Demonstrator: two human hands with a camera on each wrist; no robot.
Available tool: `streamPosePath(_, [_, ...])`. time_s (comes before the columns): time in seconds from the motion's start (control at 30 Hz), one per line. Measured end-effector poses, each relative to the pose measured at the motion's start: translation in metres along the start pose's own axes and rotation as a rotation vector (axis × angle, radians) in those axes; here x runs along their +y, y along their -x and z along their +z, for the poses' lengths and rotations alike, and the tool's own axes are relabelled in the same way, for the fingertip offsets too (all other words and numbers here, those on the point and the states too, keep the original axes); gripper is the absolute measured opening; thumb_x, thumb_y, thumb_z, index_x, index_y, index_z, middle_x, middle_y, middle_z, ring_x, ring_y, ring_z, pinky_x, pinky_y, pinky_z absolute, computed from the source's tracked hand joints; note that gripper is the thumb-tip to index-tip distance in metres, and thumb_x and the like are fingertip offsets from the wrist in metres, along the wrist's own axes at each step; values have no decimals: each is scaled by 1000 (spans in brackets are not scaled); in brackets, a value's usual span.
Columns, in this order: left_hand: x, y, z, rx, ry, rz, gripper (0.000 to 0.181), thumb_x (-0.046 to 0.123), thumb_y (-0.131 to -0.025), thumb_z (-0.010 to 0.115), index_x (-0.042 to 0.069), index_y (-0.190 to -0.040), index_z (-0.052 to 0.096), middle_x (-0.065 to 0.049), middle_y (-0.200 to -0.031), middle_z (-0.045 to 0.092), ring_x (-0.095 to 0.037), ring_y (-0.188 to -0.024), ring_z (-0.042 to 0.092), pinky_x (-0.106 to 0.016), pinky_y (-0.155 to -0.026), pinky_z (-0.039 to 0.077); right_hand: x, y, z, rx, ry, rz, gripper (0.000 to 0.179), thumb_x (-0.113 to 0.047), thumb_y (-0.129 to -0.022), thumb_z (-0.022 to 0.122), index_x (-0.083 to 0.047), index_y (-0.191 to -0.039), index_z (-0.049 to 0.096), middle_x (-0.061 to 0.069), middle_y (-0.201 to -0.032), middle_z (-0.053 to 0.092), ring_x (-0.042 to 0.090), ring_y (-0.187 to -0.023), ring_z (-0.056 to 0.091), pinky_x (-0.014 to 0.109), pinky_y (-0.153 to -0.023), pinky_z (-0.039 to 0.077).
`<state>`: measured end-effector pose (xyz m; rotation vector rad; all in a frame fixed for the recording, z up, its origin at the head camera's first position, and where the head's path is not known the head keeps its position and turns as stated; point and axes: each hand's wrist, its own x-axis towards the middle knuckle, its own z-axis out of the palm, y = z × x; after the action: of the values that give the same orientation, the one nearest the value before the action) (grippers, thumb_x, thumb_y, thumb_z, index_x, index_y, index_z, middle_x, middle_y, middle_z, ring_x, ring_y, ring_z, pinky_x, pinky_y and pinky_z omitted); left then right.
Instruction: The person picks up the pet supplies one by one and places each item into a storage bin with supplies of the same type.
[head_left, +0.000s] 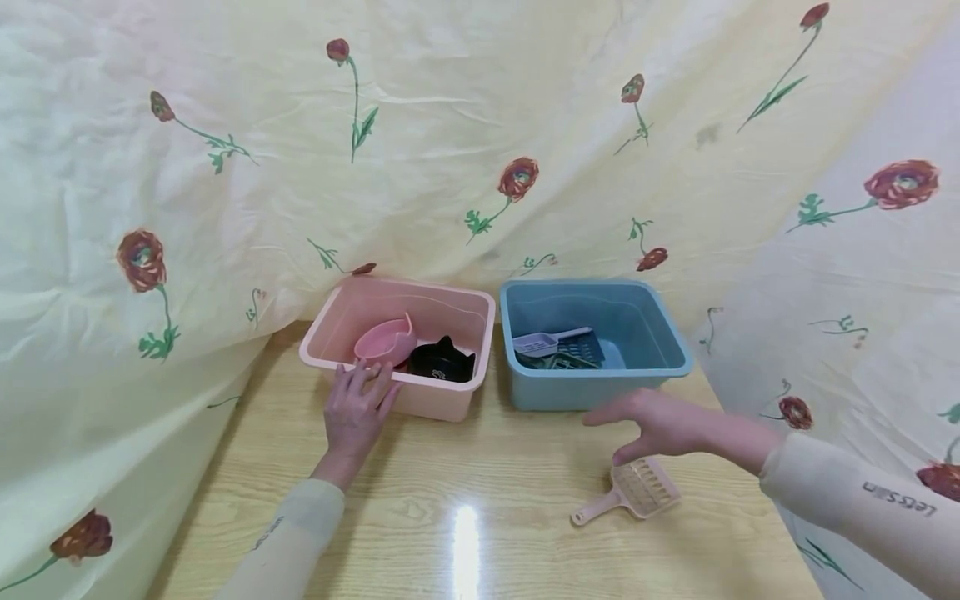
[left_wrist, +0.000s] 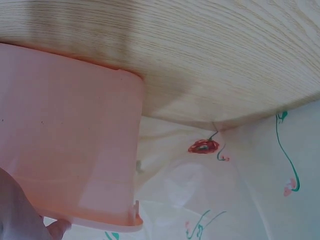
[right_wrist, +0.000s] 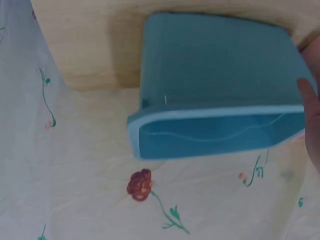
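My left hand (head_left: 356, 408) rests at the front rim of the pink bin (head_left: 435, 404), its fingertips right at the edge. Inside that bin, a pink pet bowl (head_left: 382, 342) with a raised pointed edge sits left of a black cat-eared bowl (head_left: 442, 361) bearing a paw print. On the right, my right hand (head_left: 660, 422) hovers over the table with nothing in it, fingers stretched toward the left. A pale pink litter scoop (head_left: 645, 487) lies just below it in the head view. Beyond the hand stands the blue bin (head_left: 585, 392).
Several litter scoops lie in the blue bin, among them a lilac one (head_left: 536, 344), a dark blue one (head_left: 583, 348) and a green one (head_left: 566, 362). Both bins stand side by side on the wooden table (head_left: 405, 500), close to a flowered curtain (head_left: 435, 200).
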<state>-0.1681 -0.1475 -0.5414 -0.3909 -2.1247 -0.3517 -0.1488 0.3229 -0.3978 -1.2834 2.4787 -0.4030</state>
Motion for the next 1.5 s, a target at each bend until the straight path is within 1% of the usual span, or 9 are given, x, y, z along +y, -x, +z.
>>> streamPosePath(0.1, [-1, -1, -1, -1, -1, -3, 37, 31, -88, 83, 9, -118, 80, -19, -111, 77, -47, -111, 72, -70, -103, 53, 0, 0, 14, -8, 29, -27, 58, -30, -88, 89, -7, -138, 71, 8, -137, 73, 28, -122, 71, 48, -98, 62])
streamPosePath(0.23, [-1, -1, 0, 6, -3, -2, 35, 32, -89, 82, 10, -116, 81, -19, -112, 78, -48, -110, 72, -70, -103, 53, 3, -1, 34, -7, 80, -48, 59, -34, -88, 89, -8, -138, 71, 10, -137, 72, 32, -124, 71, 51, -98, 61])
streamPosePath(0.33, [-1, 0, 1, 17, -5, 4, 36, 32, -88, 82, 11, -116, 81, -18, -113, 78, -47, -109, 72, -69, -103, 54, 5, 1, 49, -20, 106, -37, 61, -37, -87, 88, -10, -139, 71, 10, -138, 72, 33, -125, 70, 53, -100, 60])
streamPosePath(0.5, [-2, 2, 4, 41, -4, 11, 36, 33, -88, 81, 10, -116, 81, -17, -112, 78, -47, -109, 73, -69, -102, 54, 7, 5, 73, -63, 93, -1, 60, -30, -86, 90, -11, -139, 71, 10, -140, 71, 34, -127, 68, 55, -103, 59])
streamPosePath(0.67, [-1, 2, 5, 49, -3, 9, 35, 34, -90, 79, 11, -116, 82, -15, -113, 79, -45, -110, 73, -69, -103, 54, 9, 8, 89, -102, 83, 44, 62, -25, -83, 92, -12, -140, 71, 8, -142, 70, 32, -130, 67, 54, -105, 57])
streamPosePath(0.97, [0, 2, 5, 28, -3, -8, 35, 34, -91, 75, 11, -117, 82, -14, -114, 78, -44, -113, 72, -69, -106, 51, 15, 12, 102, -119, 58, 96, 64, -26, -81, 94, -14, -140, 71, 7, -142, 70, 31, -132, 66, 55, -106, 57])
streamPosePath(1.2, [0, 4, 6, 40, 12, -10, 35, 32, -90, 80, 11, -118, 81, -13, -110, 76, -42, -114, 72, -68, -105, 52, 19, 15, 109, -95, 72, 55, 63, -27, -82, 93, -10, -139, 71, 9, -140, 71, 32, -127, 68, 53, -102, 59])
streamPosePath(1.4, [0, 4, 5, 28, 18, -9, 36, 35, -94, 75, 10, -120, 81, -14, -113, 75, -42, -116, 71, -70, -107, 50, 22, 16, 112, -105, 72, 60, 62, -26, -84, 92, -12, -140, 70, 8, -141, 70, 31, -127, 68, 53, -102, 59])
streamPosePath(1.5, [0, 4, 5, 30, 26, -10, 36, 35, -94, 74, 10, -120, 81, -14, -113, 75, -43, -116, 71, -71, -107, 50, 22, 16, 113, -103, 73, 47, 63, -27, -83, 92, -12, -140, 71, 8, -140, 71, 31, -126, 69, 52, -101, 60])
